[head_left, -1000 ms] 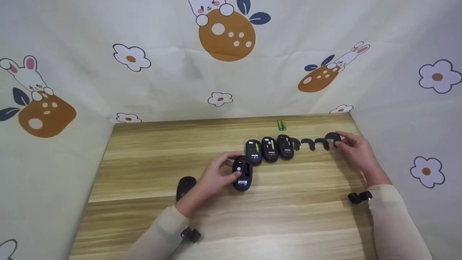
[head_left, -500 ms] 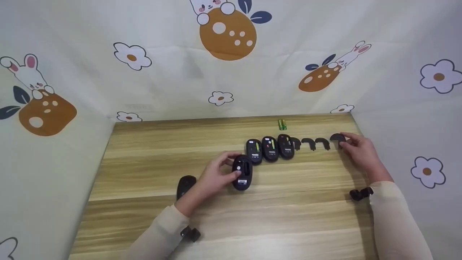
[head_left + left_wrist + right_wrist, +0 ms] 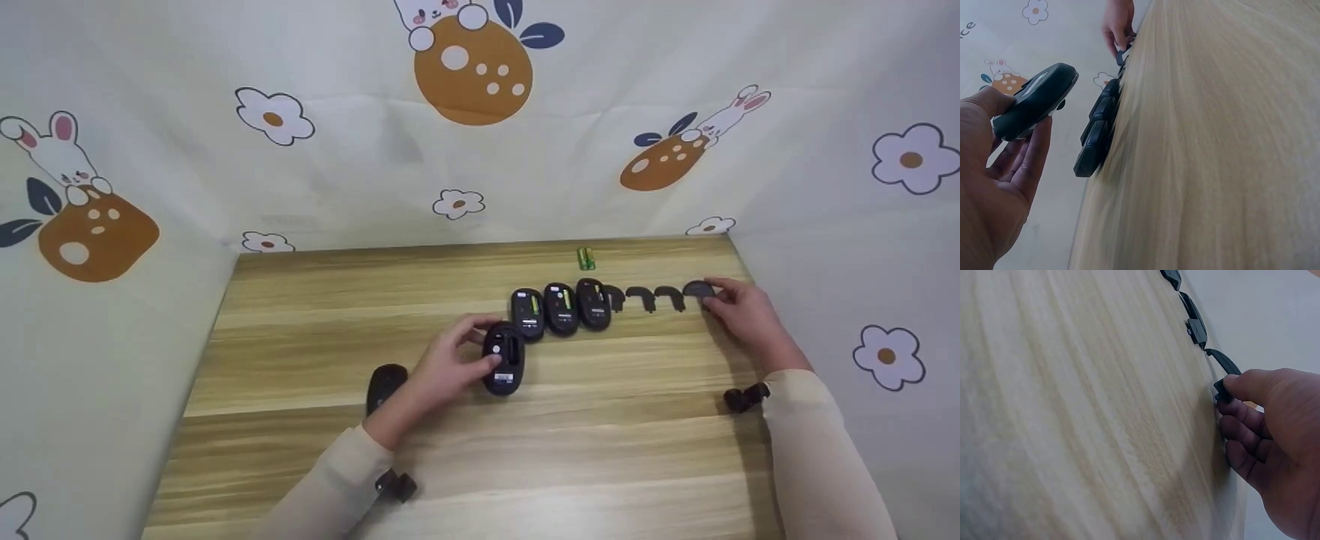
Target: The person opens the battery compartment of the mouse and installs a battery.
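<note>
My left hand (image 3: 450, 367) grips a black computer mouse (image 3: 505, 367), its underside facing up and its battery slot bare. In the left wrist view the mouse (image 3: 1036, 101) is held between thumb and fingers, raised off the table. At the far right my right hand (image 3: 742, 315) pinches a curved black battery cover (image 3: 697, 289) by its edge. In the right wrist view thumb and fingers hold this cover (image 3: 1224, 361) close to the tabletop, at the end of a row of similar covers (image 3: 641, 298).
Several overturned mice (image 3: 561, 309) with batteries in their slots stand in a row left of the covers. Two green batteries (image 3: 586, 259) lie behind them. Another black mouse (image 3: 385, 384) rests by my left forearm. Patterned fabric (image 3: 360, 165) encloses the wooden table (image 3: 585, 457).
My right hand has moved the battery cover slightly right, away from the neighbouring one, then lowered and turned it flatter. The left hand and its mouse have stayed in place.
</note>
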The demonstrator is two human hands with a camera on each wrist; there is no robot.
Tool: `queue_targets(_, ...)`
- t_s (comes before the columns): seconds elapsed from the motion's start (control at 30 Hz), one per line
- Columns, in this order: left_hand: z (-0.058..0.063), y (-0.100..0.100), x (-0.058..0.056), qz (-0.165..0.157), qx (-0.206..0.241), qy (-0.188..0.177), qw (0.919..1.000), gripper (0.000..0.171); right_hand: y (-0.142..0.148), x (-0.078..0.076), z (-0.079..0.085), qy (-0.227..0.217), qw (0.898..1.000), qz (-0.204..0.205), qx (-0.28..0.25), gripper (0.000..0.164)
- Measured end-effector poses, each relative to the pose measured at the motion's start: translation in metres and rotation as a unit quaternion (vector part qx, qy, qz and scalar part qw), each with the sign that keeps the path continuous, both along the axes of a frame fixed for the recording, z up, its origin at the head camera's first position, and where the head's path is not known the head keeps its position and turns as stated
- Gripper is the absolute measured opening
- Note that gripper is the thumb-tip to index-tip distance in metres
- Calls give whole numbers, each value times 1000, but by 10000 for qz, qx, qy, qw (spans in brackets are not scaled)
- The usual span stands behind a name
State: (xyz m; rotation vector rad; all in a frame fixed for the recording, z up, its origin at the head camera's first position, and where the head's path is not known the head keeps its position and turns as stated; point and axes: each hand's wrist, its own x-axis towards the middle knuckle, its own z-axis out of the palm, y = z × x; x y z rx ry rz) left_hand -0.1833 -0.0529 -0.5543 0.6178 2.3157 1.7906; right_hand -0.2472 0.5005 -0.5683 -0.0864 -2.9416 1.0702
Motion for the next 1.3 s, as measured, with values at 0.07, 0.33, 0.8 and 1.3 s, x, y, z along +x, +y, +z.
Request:
queue_targets(0.07,0,0,0,5,-14,14,10000,59,-1,-1,-1,-61,10000,-20,-3,45)
queue_targets(0.33,0,0,0,21,-55,2,10000,59,-3,-4,2,-434,9989,-97,-157,45)
queue_targets(0.8,-1,-1,1,68,-68,-189,9998,61,1,-6,4,-495,9984,181,192,41)
queue_targets(1.3,-1,-1,0,52,32,-91,9999,58,1,-5,2,-166,9998,52,120,40)
